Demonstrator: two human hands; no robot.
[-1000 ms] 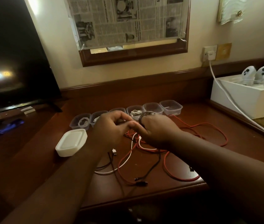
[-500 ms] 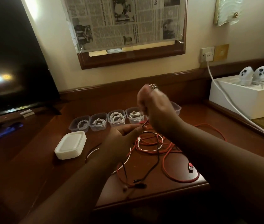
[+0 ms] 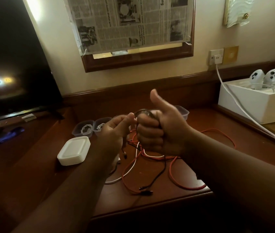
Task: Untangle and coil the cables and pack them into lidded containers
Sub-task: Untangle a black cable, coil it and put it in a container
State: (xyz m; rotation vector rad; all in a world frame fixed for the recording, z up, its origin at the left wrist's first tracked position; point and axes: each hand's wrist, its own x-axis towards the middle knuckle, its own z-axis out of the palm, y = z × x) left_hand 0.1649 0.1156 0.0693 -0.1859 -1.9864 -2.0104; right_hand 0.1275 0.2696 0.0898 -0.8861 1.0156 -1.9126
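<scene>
Right hand (image 3: 157, 132) fist-clamps a thin dark cable (image 3: 143, 112), thumb up; left hand (image 3: 115, 130) fingers pinch it above glossy wooden bench (image 3: 150, 206).

Surface: a dark reddish wooden desk (image 3: 150, 204), set against the wall.
Containers: a row of clear plastic tubs (image 3: 83, 128) near the back, the two at the left end holding coiled white cables.
Lids: a stack of white lids (image 3: 73, 151) at left, in front of the tubs.
Loose cables: red cable (image 3: 217, 133), white cable (image 3: 126, 172) and black cable (image 3: 158, 174) tangled mid-desk.
Right: a white box (image 3: 257, 105).
</scene>
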